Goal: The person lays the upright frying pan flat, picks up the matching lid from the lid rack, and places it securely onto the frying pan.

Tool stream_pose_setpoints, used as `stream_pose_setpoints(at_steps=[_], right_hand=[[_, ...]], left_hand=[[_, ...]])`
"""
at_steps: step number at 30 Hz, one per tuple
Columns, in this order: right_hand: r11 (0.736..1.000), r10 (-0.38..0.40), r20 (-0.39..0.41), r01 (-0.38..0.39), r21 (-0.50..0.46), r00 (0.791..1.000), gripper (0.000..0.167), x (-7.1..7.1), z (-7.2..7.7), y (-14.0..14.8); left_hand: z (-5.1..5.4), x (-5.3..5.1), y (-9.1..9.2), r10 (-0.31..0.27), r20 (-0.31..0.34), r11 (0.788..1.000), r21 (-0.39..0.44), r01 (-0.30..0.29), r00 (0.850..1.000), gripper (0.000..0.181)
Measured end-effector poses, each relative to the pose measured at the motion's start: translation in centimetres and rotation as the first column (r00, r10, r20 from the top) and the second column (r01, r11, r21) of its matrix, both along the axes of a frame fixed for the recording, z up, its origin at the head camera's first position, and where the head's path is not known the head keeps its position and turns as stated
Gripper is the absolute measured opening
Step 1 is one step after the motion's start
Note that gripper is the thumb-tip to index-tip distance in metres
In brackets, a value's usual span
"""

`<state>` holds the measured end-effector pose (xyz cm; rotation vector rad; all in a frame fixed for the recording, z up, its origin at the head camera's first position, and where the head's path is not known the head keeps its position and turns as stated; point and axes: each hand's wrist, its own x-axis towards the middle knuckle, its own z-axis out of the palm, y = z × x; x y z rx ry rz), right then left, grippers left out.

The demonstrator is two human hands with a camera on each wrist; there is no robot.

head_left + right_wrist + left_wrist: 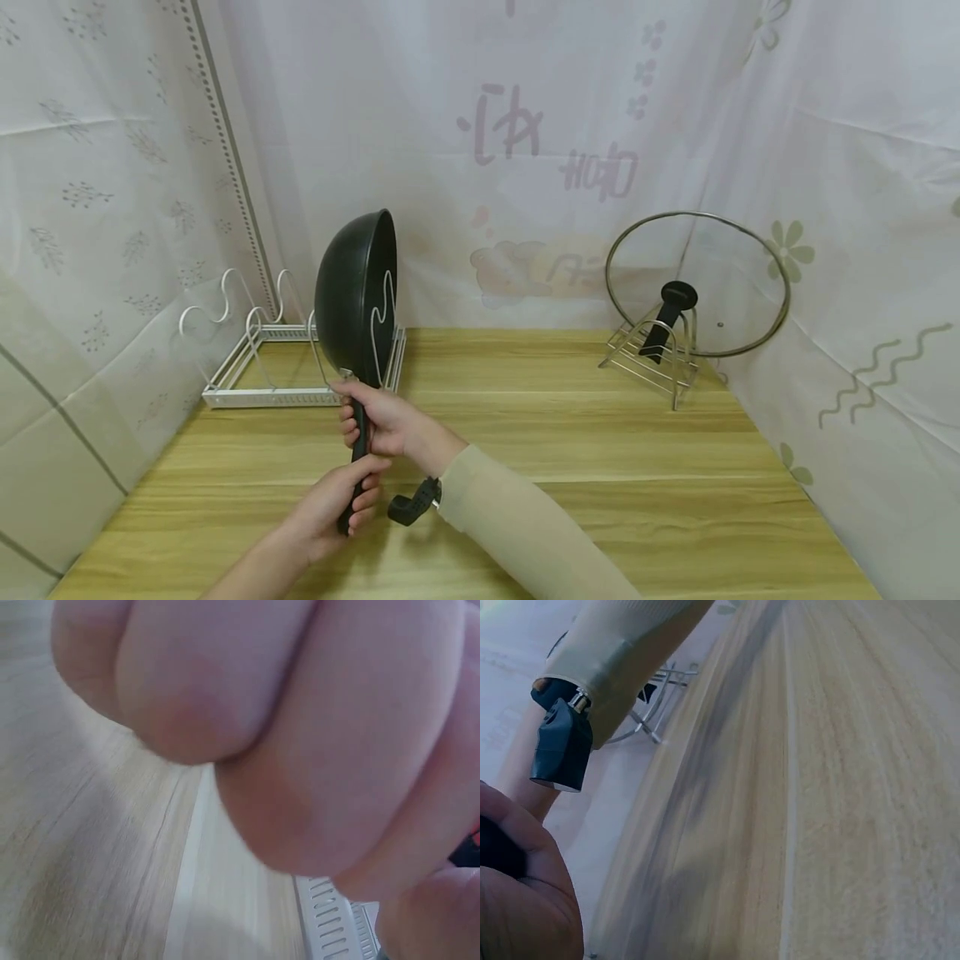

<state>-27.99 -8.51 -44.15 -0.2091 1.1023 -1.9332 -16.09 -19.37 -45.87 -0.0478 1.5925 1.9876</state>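
A black wok [345, 292] stands on its side, tilted up at the right end of a white wire rack [277, 398], with a rack divider in front of its open side. Its handle points down toward the front. The right hand [386, 421] grips the handle close to the pan; the left hand [330, 504] grips it lower, near its end. In the left wrist view the left hand [529, 892] curls round the black handle [499, 851]. Curled fingers of the right hand [300, 735] fill the right wrist view, above part of the white rack [330, 919].
On the right, a glass lid [735, 283] with a black knob leans in a small metal wire stand [675, 367] on the wooden table [525, 433]. Patterned curtains hang behind and at both sides. A black strap device [412, 504] sits at the right wrist.
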Motion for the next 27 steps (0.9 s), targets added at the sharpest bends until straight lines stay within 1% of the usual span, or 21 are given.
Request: stream_pose_setpoints(at_steps=[3, 6, 11, 14, 21, 27], right_hand=[[1.0, 0.014, 0.015, -0.014, -0.012, 1.0, 0.048, 0.1, 0.2, -0.1], [1.0, 0.013, 0.02, -0.013, -0.022, 1.0, 0.048, 0.2, 0.3, -0.3], [1.0, 0.0, 0.02, 0.0, -0.02, 1.0, 0.046, 0.2, 0.2, -0.6], [1.0, -0.015, 0.02, 0.015, -0.013, 1.0, 0.046, 0.2, 0.1, -0.7], [0.999, -0.032, 0.009, 0.033, -0.016, 0.999, 0.045, 0.4, 0.1, -0.7], [0.999, -0.013, 0.012, 0.013, -0.038, 1.0, 0.046, 0.4, 0.3, -0.7]], left_hand=[[0.0, 0.1, 0.4, 0.05, -0.015, 0.998, -0.047, -0.05, 0.999, 0.036], [0.0, 0.2, 0.7, 0.103, -0.049, 0.989, -0.1, -0.108, 0.993, 0.035], [0.0, 0.4, 1.3, 0.172, -0.114, 0.969, -0.159, -0.189, 0.978, 0.043], [0.0, 0.5, 1.6, 0.204, -0.137, 0.956, -0.187, -0.228, 0.969, 0.048], [0.1, 0.5, 1.6, 0.245, -0.155, 0.928, -0.248, -0.278, 0.957, 0.048], [0.1, 0.5, 1.6, 0.259, -0.17, 0.915, -0.272, -0.298, 0.951, 0.048]])
